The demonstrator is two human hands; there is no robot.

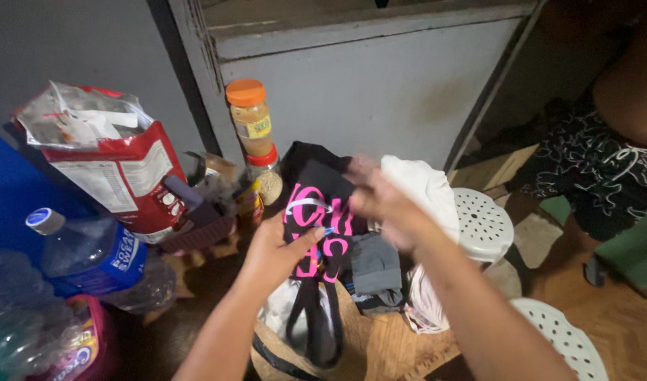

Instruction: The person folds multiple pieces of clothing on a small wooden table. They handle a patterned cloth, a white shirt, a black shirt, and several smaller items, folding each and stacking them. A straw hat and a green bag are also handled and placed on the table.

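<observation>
Big red and white bag (119,169) stands torn open at the left, a pale label panel on its front. Below it lies a clear bottle (91,257) with a blue label band, and the bottle's lower end is cut off. By the cabinet, an orange-lidded jar (250,116) sits atop a red-lidded jar (265,176). Centre: left hand (274,254) pinches the black bag with pink lettering (316,212), thumb across it. Right hand (383,204) is blurred, fingers spread over a white cloth (426,187); its grip can't be made out.
</observation>
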